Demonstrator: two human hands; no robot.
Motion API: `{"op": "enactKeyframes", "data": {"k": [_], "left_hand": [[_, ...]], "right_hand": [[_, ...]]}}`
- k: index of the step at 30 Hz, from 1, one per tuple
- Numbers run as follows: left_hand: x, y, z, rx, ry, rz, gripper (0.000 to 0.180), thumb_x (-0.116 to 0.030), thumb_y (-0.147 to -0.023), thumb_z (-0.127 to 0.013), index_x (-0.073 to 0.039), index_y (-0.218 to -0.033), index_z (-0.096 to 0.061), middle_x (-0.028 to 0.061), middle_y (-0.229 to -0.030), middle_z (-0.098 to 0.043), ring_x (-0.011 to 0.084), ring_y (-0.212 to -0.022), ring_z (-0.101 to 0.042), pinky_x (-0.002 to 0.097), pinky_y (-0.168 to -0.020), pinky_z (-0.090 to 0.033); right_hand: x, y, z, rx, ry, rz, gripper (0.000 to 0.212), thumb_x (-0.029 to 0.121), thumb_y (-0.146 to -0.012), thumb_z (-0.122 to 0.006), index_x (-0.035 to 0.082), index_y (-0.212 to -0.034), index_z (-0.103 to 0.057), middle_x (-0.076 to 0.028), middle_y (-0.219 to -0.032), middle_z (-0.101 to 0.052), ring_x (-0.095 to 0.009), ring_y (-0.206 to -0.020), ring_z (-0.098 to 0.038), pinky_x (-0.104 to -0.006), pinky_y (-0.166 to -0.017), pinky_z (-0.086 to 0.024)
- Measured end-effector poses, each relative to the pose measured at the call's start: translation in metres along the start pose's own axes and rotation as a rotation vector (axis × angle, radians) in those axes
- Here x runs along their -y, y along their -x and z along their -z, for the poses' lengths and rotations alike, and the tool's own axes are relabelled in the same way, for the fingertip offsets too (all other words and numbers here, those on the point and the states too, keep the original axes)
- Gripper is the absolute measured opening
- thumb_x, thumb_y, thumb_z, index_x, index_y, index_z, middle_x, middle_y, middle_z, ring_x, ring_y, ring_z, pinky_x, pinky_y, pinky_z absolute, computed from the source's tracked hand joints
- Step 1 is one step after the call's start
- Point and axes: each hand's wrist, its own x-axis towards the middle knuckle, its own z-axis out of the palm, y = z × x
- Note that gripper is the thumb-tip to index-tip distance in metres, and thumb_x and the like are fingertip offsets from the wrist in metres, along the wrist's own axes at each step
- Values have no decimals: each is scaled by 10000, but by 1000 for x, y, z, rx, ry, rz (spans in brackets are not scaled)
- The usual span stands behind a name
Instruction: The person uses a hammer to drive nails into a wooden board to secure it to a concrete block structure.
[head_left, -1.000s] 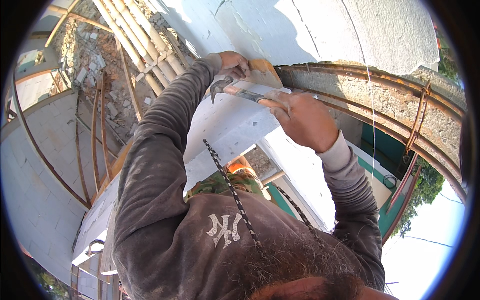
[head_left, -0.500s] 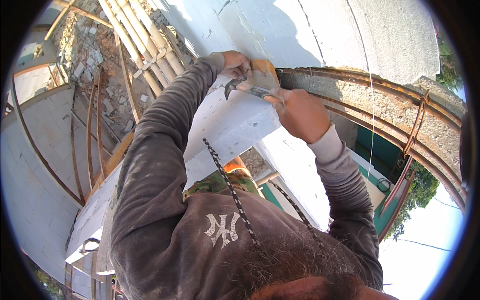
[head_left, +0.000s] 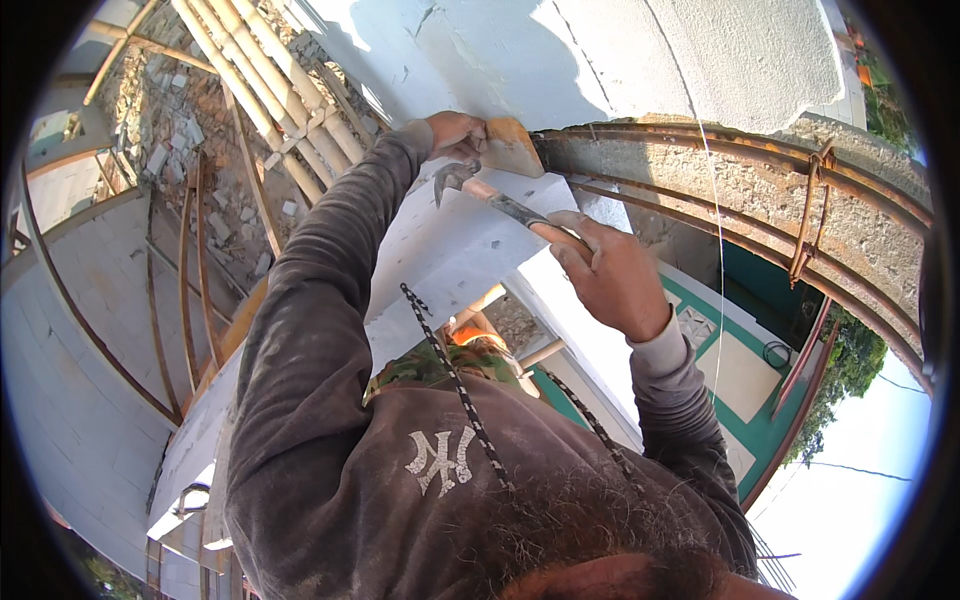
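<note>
My right hand [head_left: 618, 270] is wrapped round the lower handle of a claw hammer [head_left: 512, 207]. The hammer's head [head_left: 455, 180] hangs just below my left hand [head_left: 457, 135], over a white block ledge [head_left: 450, 245]. My left hand is closed at the left end of a short wooden board [head_left: 513, 148], fingers curled against it; part of that grip is hidden. The board stands on edge on the ledge, against the pale wall [head_left: 480, 65]. Between the hammer head and the board there is a gap.
Rusty rebar [head_left: 720, 140] runs along a rough concrete beam [head_left: 760, 185] to the right. A thin string [head_left: 719, 250] hangs in front of it. Bamboo poles [head_left: 275, 90] and rubble [head_left: 215, 160] lie at the upper left. Below right is a green and cream surface [head_left: 745, 375].
My right hand has drawn the hammer back toward me and right, away from the board. My left hand stays at the board's end. The whole view has shifted slightly.
</note>
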Motion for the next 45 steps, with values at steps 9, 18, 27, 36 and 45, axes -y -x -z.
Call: {"op": "enactKeyframes", "data": {"k": [9, 18, 27, 36, 45], "left_hand": [[21, 5, -21, -201, 88, -133, 305, -295, -1025, -587, -9, -1079, -678, 139, -1144, -692, 281, -1037, -718, 413, -910, -605], [21, -2, -33, -297, 15, -154, 267, -216, -1035, -555, 4, -1140, -663, 141, -1055, -720, 282, -925, -747, 427, -803, -651], [-2, -3, -58, -401, 291, 14, 287, -330, -1012, -427, -198, -763, -479, -25, -625, -357, 143, -531, -340, 330, -518, -287], [13, 30, -95, -277, 364, -213, 647, -772, -897, -556, -127, -935, -554, -9, -803, -457, 129, -579, -333, 300, -539, -302], [-9, 49, -118, -450, -362, -250, 1195, -679, -680, -848, 235, -1348, -463, 341, -1347, -595, 382, -1247, -628, 398, -1055, -497]], "right_hand": [[-42, 104, -48, -72, -333, -347, 288, 218, -923, -782, -18, -1063, -696, -189, -816, -678, -265, -679, -632, -379, -661, -509], [-54, 137, -69, -167, -378, -467, 240, 192, -939, -744, -29, -945, -652, -154, -766, -662, -196, -655, -603, -363, -625, -500], [-62, 160, -90, -247, -459, -535, 253, 221, -943, -740, -17, -937, -654, -93, -714, -582, -146, -659, -512, -349, -615, -441], [-59, 168, -100, -310, -499, -512, 275, 238, -948, -731, -22, -932, -646, -80, -700, -552, -149, -646, -477, -353, -605, -421], [-57, 179, -108, -334, -508, -510, 274, 242, -953, -729, -16, -910, -649, -60, -685, -542, -140, -645, -466, -354, -599, -414]]}}
